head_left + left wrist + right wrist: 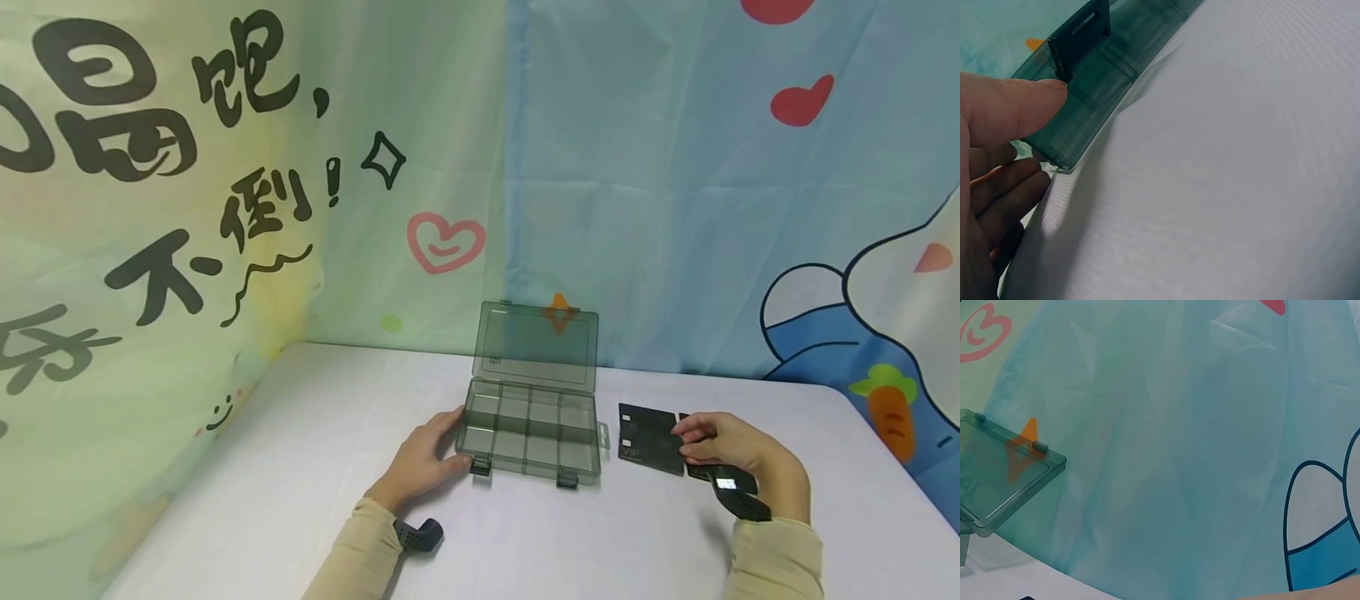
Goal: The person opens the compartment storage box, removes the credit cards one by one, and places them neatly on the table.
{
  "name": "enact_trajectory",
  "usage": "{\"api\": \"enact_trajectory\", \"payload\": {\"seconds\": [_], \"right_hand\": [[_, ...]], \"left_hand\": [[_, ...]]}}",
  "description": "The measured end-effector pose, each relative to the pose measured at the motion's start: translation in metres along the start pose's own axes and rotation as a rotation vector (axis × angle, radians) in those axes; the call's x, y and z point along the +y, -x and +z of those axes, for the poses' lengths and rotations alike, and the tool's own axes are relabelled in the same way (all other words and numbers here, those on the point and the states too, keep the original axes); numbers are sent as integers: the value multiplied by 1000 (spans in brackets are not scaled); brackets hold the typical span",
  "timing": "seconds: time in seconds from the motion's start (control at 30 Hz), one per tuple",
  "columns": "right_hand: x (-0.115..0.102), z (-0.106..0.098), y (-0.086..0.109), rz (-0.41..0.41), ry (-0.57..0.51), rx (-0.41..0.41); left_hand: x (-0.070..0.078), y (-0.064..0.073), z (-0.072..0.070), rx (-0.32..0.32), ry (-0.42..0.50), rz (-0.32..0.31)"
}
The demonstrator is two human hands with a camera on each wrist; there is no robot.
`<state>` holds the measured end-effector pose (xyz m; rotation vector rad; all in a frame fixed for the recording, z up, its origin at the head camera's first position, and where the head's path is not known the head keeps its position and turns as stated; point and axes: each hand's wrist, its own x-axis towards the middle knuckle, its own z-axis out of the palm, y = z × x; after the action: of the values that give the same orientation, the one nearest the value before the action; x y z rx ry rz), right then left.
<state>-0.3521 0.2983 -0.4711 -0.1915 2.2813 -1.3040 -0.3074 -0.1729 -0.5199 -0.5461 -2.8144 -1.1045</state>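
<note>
A translucent grey-green compartment box lies on the table with its lid raised behind it. My left hand grips its front left corner. In the left wrist view the thumb presses the front wall beside a dark latch, with the fingers round the left side. Black cards with pale chip marks and "VIP" lettering lie flat to the right of the box. Over their right edge is my right hand, fingers bent, fingertips close above the cards. It partly covers more black cards.
The white table runs back to a printed cloth backdrop. A second dark latch sticks out at the box's front. From the box's right side a small hanging tab juts towards the cards.
</note>
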Motion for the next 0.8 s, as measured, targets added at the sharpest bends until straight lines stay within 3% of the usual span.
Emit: {"api": "enact_trajectory", "payload": {"seconds": [0.4, 0.53, 0.63, 0.8], "right_hand": [[-7, -1, 4, 48, 57, 86], [-15, -1, 6, 38, 133, 120], [-24, -1, 9, 59, 254, 207], [-46, 18, 17, 188, 472, 435]], "left_hand": [[3, -8, -4, -10, -8, 30], [0, -9, -3, 10, -11, 50], [-2, -7, -2, 14, 0, 41], [-3, -1, -1, 8, 16, 23]]}}
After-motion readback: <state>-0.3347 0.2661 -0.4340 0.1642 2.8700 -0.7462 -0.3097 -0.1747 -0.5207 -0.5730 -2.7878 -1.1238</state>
